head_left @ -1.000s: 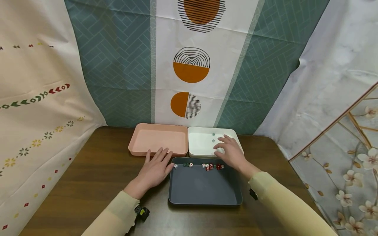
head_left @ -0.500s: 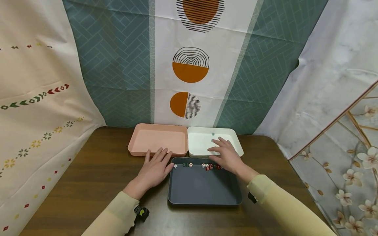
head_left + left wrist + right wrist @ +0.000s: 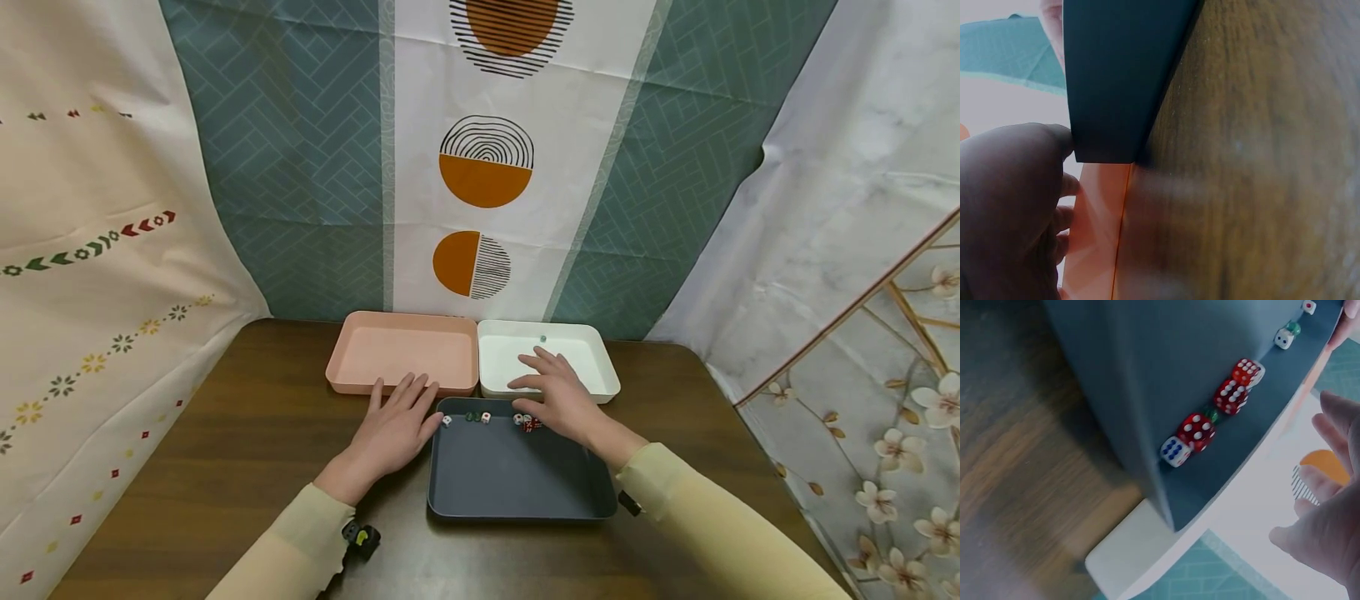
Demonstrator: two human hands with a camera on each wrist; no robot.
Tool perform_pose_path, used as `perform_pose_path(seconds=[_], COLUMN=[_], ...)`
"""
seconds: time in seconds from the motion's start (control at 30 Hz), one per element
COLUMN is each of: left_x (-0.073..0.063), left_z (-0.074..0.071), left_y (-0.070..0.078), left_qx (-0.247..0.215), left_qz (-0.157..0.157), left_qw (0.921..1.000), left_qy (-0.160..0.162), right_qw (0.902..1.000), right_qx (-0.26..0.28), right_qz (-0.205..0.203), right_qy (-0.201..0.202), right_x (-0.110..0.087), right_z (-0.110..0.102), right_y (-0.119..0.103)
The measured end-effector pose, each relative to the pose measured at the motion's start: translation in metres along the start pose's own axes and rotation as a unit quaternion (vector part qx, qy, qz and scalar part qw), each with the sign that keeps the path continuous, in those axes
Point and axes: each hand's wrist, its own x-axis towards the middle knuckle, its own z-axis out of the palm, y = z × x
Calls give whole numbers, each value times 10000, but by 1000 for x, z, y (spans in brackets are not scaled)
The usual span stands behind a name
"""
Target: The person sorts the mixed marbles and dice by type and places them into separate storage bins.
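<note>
Likely reaching to pick: right hand (image 3: pixel 562 398) hovers loosely spread, holding nothing visible, over the dark tray (image 3: pixel 517 479)'s far edge, just inside which the dice (image 3: pixel 1231 396) lie. Left hand (image 3: pixel 392 429), fingers extended, sits ungripping at that tray's far-left corner. Next probably needs a thumb-and-finger pinch.

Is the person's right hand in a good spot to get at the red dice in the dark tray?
Probably yes. The right hand hovers by the far edge of the dark tray, apparently holding nothing, and the red dice lie along that edge, uncovered in the right wrist view.
</note>
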Motion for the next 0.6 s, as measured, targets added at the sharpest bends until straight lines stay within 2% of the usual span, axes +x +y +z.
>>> perform_pose_path(seconds=[0.4, 0.6], left_x=[1, 2], left_z=[2, 1], left_y=[0, 1], left_qx=[-101, -178], left_qz=[-32, -29], left_qw=[9999, 9998], left_qy=[-52, -27], right_qw=[9990, 9983], right_qx=[-38, -86], right_qz=[-400, -470], right_qy=[-218, -347], right_x=[13, 17], right_z=[5, 11], right_y=[-23, -30])
